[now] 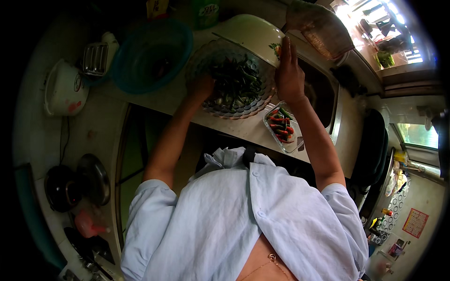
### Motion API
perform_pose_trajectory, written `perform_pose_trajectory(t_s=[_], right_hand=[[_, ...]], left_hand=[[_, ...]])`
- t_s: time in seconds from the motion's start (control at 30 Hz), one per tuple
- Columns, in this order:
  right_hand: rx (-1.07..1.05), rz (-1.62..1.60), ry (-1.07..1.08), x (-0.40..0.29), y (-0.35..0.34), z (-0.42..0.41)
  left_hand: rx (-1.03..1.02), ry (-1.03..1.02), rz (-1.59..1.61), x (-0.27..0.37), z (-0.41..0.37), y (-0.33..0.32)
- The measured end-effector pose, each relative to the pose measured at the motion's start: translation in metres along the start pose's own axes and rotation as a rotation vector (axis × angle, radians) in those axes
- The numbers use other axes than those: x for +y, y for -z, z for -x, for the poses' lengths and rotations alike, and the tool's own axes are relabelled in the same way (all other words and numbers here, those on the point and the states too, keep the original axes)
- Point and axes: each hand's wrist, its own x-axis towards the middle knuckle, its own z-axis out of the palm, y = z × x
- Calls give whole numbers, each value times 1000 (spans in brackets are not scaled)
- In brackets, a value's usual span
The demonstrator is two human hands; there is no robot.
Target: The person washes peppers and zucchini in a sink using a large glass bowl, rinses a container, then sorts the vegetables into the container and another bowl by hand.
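Note:
My right hand [291, 75] is against the outer side of a white enamel basin [255, 30] with a painted floral motif, holding it tipped over the far side of a large clear dish [255, 107]. Dark green pieces, apparently cut green peppers [239, 82], are heaped in that dimpled dish. At its left side my left hand [200, 86] reaches in over the rim beside the pieces; its fingers are in shadow and partly hidden. Close to my right forearm, a small clear container [289, 150] holds red and green chili peppers [280, 126].
A blue-green plastic basin [121, 66] stands left of the dish. The sink [320, 91] lies to the right, with a cloth [318, 30] hanging behind it. Farther left are a white appliance [65, 89], a metal lid [93, 179] and a pink plastic vessel [86, 223].

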Motion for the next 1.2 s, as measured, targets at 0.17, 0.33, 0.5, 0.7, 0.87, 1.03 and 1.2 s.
perform_pose_trajectory(t_s=[0.17,0.33,0.5,0.7,0.87,1.03,1.2], right_hand=[[39,-221,-187,6,6,4],[61,-443,-425,41,-18,32],[15,-1115,-938,35,-8,41],[-96,-1478,-1113,39,-10,57],[-163,-1526,-1144,29,-16,57],[-144,-1477,-1093,19,-15,52],[-168,-1516,-1174,36,2,60]], left_hand=[[246,-67,101,38,-7,35],[334,-355,-42,83,-9,4],[18,-226,-106,55,-25,-16],[-60,-152,-67,44,-43,-8],[102,54,880,19,-42,7],[163,-85,993,31,-16,43],[199,35,911,5,-18,28]])
